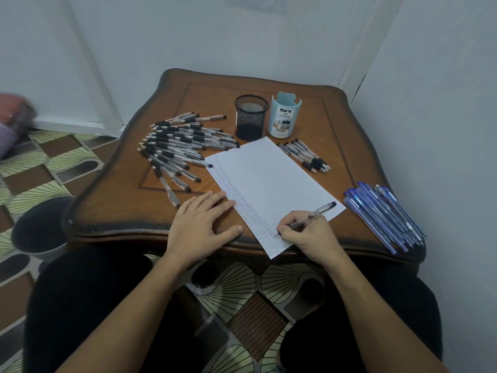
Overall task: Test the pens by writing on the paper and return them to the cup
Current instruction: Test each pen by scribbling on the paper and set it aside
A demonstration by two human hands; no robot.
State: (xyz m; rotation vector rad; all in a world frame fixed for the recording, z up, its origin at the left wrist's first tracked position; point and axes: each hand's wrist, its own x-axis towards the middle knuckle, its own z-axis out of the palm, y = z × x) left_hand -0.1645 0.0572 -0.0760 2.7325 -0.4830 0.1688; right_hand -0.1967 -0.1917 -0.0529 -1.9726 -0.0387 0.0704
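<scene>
My right hand (pixel 309 235) pinches a clear pen (pixel 309 217), tip down-left on the near edge of the paper (pixel 269 179), barrel slanting up to the far right. My left hand (pixel 200 224) lies flat, fingers spread, on the counter (pixel 113 200) touching the paper's left edge; the mesh cup (pixel 251 117) stands beyond the sheet.

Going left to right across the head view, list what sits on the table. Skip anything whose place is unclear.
Pile of black-grip pens → black mesh cup → light blue desk organizer → pile of blue pens.
</scene>
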